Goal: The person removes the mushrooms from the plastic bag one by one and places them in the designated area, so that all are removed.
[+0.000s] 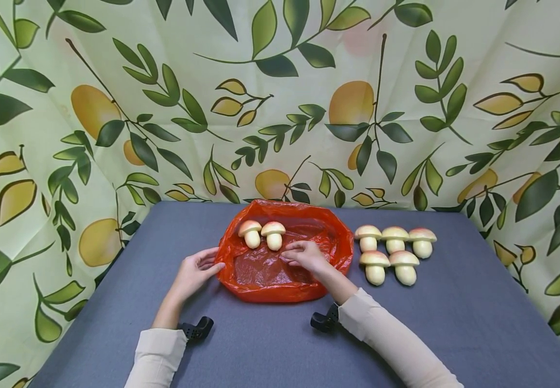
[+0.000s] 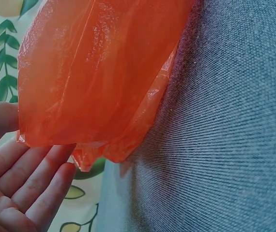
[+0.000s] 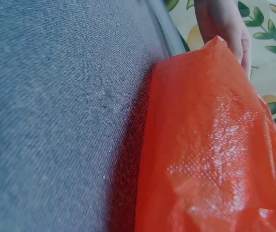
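Observation:
A red plastic bag lies on the table with its mouth spread wide. Two toy mushrooms with pale stems and reddish caps are side by side in it, at the back left. My left hand touches the bag's left rim, fingers fairly straight; the left wrist view has the thumb apart from them at the bag's edge. Over the bag's opening, my right hand has loosely bent fingers and nothing visible in them. It is close to the right-hand mushroom inside, apart from it. The right wrist view mostly shows the bag's outer side.
Right of the bag, more toy mushrooms lie in two rows, three behind and two in front. Grey-blue cloth covers the table. A curtain printed with leaves and fruit hangs behind and at the sides. Black wrist devices sit on both wrists.

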{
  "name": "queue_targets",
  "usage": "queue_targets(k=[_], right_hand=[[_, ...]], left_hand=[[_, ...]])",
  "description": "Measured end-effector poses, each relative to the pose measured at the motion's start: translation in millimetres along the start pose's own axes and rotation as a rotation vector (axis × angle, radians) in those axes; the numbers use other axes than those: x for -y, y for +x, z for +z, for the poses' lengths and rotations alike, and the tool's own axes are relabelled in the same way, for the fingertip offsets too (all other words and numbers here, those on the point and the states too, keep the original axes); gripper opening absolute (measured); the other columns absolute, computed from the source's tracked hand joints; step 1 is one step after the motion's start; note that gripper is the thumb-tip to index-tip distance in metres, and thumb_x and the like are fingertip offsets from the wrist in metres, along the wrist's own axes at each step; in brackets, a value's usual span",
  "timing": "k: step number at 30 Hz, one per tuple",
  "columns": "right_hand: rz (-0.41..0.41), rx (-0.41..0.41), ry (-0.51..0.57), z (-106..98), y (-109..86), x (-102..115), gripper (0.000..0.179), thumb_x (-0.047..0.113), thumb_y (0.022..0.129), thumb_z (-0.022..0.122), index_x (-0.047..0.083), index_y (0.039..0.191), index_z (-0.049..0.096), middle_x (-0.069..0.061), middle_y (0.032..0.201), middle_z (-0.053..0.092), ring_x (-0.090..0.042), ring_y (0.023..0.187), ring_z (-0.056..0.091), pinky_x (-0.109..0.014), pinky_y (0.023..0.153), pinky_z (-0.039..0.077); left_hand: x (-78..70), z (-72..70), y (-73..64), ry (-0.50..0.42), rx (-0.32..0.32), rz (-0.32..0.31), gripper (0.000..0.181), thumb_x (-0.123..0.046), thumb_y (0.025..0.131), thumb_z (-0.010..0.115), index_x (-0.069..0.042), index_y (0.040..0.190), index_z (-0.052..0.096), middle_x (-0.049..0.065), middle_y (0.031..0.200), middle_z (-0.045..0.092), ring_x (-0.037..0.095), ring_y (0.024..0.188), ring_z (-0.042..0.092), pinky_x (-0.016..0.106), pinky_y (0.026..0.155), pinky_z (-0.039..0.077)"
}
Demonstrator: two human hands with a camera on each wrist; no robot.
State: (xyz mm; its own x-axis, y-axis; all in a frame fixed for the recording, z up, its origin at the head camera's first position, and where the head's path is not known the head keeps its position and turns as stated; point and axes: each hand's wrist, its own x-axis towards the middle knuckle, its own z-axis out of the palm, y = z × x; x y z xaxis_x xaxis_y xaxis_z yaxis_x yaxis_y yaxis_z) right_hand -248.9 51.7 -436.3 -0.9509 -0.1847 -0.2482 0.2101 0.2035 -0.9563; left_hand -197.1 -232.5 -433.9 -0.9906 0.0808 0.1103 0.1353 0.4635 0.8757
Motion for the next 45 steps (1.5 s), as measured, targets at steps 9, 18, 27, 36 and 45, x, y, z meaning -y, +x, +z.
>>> queue_targets(k=[9,18,27,36,45], right_hand=[[0.105,-0.087,0.060,9,10.1,4,0.042,0.011,0.089,0.068,-0.010,0.123,0.056,-0.020,0.105,0.071,-0.014,0.078,0.070,-0.030,0.078,0.062],[0.136,-0.172,0.032,16,20.4,2,0.045,0.020,0.084,0.075,-0.007,0.117,0.059,-0.021,0.108,0.067,-0.015,0.078,0.070,-0.030,0.079,0.062],[0.118,-0.198,0.048,22,32.1,-2,0.047,0.019,0.080,0.079,-0.007,0.114,0.060,-0.018,0.102,0.065,-0.012,0.069,0.065,-0.025,0.070,0.062],[0.090,-0.260,0.001,33,36.9,-1,0.040,0.016,0.077,0.080,-0.007,0.106,0.063,-0.001,0.076,0.053,-0.006,0.058,0.052,-0.016,0.051,0.054],[0.085,-0.322,-0.069,37,39.1,1,0.038,0.018,0.073,0.084,-0.005,0.098,0.067,-0.007,0.080,0.060,-0.007,0.045,0.051,-0.016,0.044,0.049]], left_hand=[[1.7,2.0,1.9,0.000,-0.017,-0.001,0.043,-0.005,0.087,0.069,0.009,0.126,0.058,0.029,0.119,0.066,0.036,0.109,0.066,0.010,0.086,0.053],[2.7,1.6,2.5,0.004,-0.015,0.003,0.043,-0.006,0.087,0.069,0.009,0.126,0.057,0.029,0.119,0.066,0.038,0.110,0.065,0.016,0.089,0.055],[2.0,2.2,2.8,-0.005,-0.013,0.002,0.043,-0.006,0.087,0.069,0.009,0.126,0.058,0.029,0.118,0.066,0.037,0.109,0.066,0.020,0.090,0.056],[1.9,1.9,1.4,0.004,-0.011,0.003,0.043,-0.006,0.087,0.069,0.009,0.126,0.058,0.029,0.118,0.066,0.037,0.109,0.065,0.024,0.092,0.057],[1.5,2.2,2.0,0.007,-0.013,0.003,0.043,-0.007,0.087,0.069,0.009,0.126,0.058,0.028,0.119,0.066,0.038,0.110,0.065,0.026,0.092,0.057]])
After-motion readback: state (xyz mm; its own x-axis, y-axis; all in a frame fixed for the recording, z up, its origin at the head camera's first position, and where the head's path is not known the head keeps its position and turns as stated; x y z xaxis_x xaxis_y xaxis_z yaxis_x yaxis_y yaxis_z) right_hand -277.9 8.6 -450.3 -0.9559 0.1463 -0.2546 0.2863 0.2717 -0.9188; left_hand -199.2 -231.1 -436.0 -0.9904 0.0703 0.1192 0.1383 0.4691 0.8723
